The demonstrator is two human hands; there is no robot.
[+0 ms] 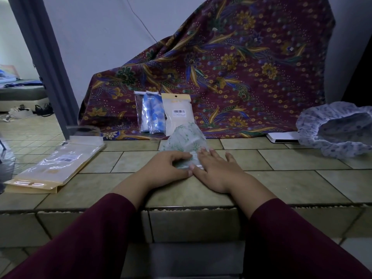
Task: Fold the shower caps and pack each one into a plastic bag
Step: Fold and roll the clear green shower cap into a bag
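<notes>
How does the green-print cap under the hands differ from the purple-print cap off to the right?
The green-print cap lies flattened and partly folded on the tiled ledge; the purple-print cap is unfolded, puffed up, its opening showing. The left hand pinches the green one's near edge and the right hand presses flat on it; nothing touches the purple one. Green leafy print against purple flecks. Both are unbagged, pale, thin plastic.

Tiled floor [291,160], pale wall [96,37], batik cloth [241,67], dim doorway [18,57]
</notes>
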